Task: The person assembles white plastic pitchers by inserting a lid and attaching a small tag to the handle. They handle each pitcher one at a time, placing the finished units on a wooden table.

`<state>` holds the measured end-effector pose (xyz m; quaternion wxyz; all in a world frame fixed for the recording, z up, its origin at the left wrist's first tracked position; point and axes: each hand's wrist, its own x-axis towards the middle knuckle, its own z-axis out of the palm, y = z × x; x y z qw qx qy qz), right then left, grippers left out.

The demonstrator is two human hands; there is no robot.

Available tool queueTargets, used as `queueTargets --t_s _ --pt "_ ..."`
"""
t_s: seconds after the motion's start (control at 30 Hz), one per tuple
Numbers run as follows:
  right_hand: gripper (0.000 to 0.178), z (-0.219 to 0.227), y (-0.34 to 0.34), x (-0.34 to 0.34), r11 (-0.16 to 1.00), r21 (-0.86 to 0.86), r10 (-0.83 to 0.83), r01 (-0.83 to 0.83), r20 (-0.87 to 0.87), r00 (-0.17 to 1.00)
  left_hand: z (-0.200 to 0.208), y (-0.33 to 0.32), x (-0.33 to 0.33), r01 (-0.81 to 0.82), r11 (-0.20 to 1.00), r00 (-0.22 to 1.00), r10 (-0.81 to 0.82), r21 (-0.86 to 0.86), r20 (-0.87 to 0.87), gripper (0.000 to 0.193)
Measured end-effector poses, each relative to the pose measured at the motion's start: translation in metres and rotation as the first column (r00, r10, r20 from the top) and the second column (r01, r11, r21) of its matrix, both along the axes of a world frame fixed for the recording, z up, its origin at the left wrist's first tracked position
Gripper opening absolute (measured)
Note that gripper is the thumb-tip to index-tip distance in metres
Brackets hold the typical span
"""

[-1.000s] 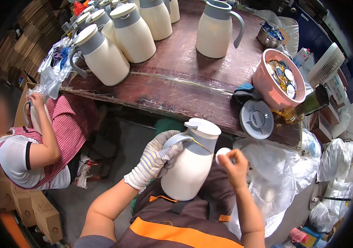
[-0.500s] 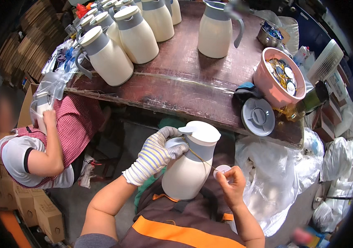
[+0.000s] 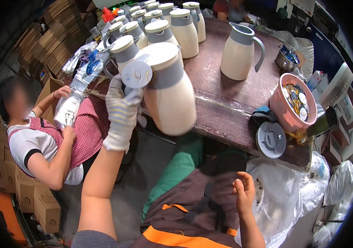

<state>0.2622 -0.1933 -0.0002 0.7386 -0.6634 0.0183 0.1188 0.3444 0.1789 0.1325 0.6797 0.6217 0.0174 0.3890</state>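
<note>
My left hand (image 3: 122,109), in a striped knit glove, is closed at the handle side of a cream thermos jug (image 3: 170,103) with a grey collar and white lid. The jug is lifted over the near table edge, tilted a little. A round white tag (image 3: 137,75) on a gold cord hangs in front of my gloved fingers and hides the handle. Over my lap, my bare right hand (image 3: 244,190) is raised with loosely bent fingers, nothing visible in it.
Several similar jugs (image 3: 184,35) crowd the table's far left; a lidless jug (image 3: 237,56) stands alone at right. Near the right edge are a pink tub (image 3: 276,97) of tags and a grey lid (image 3: 270,139). At left, a person (image 3: 48,144) handles a plastic-wrapped item.
The jug has gone from my lap up and forward to the table edge in my left hand. My right hand has let go of the tag. My view has shifted left.
</note>
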Motion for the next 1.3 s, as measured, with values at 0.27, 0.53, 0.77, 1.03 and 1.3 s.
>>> queueTargets --t_s 0.27,0.53,0.77,1.03,1.3 --pt "0.042 -0.009 0.008 0.029 0.995 0.038 -0.090 0.090 0.008 0.996 -0.054 0.070 0.070 -0.300 0.907 0.899 0.373 0.296 -0.228 0.037" --pt "0.048 0.039 0.013 0.170 0.975 -0.154 -0.090 0.162 0.391 0.916 -0.174 0.034 0.013 -0.041 0.843 0.753 0.379 0.537 -0.538 0.033" --pt "0.071 0.092 0.028 0.369 0.742 -0.419 -0.029 0.523 0.759 0.650 -0.123 0.020 0.067 0.166 0.635 0.819 0.338 0.754 -0.465 0.035" --pt "0.019 0.062 0.102 0.380 0.935 -0.351 0.195 -0.052 0.386 0.902 -0.114 0.012 0.081 0.157 0.696 0.766 0.362 0.701 -0.531 0.048" --pt "0.038 0.124 0.042 0.147 0.907 -0.404 0.353 -0.118 0.579 0.735 -0.067 -0.072 0.084 0.264 0.944 0.926 -0.191 0.197 -0.326 0.039"
